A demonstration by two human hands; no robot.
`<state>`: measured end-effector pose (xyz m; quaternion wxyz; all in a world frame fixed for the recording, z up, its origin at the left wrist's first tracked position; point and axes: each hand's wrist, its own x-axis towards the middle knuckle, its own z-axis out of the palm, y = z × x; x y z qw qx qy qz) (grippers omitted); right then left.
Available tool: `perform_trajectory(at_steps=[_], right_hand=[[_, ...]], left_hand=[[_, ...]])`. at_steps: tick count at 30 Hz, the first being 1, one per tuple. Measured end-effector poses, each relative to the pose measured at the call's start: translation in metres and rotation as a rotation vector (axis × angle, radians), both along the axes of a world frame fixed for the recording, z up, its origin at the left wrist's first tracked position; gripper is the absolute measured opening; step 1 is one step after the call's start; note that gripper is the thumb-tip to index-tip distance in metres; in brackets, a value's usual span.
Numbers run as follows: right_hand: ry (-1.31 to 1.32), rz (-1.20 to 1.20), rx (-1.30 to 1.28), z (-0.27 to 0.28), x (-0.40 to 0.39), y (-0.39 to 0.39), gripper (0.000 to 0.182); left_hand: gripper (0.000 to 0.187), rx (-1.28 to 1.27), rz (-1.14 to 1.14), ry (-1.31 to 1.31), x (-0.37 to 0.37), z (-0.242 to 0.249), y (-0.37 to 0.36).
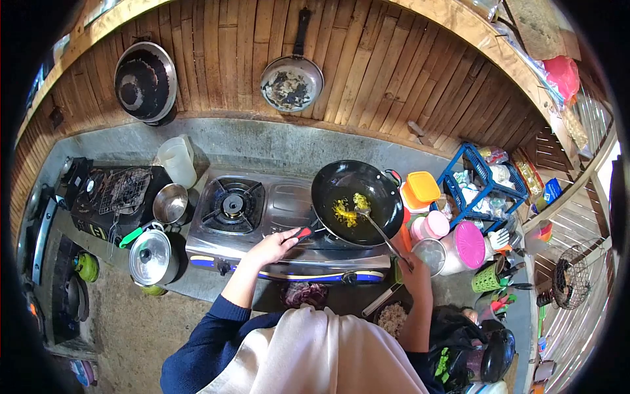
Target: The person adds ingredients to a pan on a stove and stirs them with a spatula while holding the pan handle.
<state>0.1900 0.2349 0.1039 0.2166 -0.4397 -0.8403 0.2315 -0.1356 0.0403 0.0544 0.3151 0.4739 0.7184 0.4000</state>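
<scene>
A black wok [327,186] sits over the right side of the two-burner gas stove [282,197]. Yellow pieces of food [344,211], which look like egg, lie in shiny oil at its bottom. My left hand [274,249] is closed round the wok's red and black handle [303,233]. In my right hand [415,274] is the handle of a metal spatula [380,231], which slants down into the wok. Its head touches the yellow food, and part of the head is hidden there. The left burner [232,205] is bare.
Right of the wok stand orange and pink plastic containers [430,225], a sieve [430,255] and a blue rack [476,190]. A lidded pot [151,256], a steel pot [170,202] and a plastic pitcher [176,161] are on the left. Pans [292,84] hang on the bamboo wall.
</scene>
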Motion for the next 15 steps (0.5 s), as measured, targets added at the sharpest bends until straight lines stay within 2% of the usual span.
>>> perform_trajectory(at_steps=[2, 6, 8, 12, 15], right_hand=[[0.065, 0.039, -0.001, -0.002, 0.019, -0.001, 0.019], [0.025, 0.032, -0.056, 0.028, 0.039, -0.016, 0.020], [0.008, 0.013, -0.070, 0.040, 0.047, -0.021, 0.021], [0.040, 0.031, -0.035, 0.064, 0.060, -0.031, 0.021], [-0.004, 0.034, 0.000, 0.068, 0.061, -0.034, 0.022]], left_hand=[[0.039, -0.105, 0.018, -0.015, 0.002, 0.010, -0.001], [0.039, -0.043, -0.001, -0.007, 0.000, 0.004, -0.001], [0.039, -0.138, 0.024, -0.056, 0.003, 0.014, -0.001], [0.039, -0.107, 0.035, -0.025, 0.004, 0.017, -0.002], [0.040, -0.207, 0.045, -0.106, 0.004, 0.017, -0.002]])
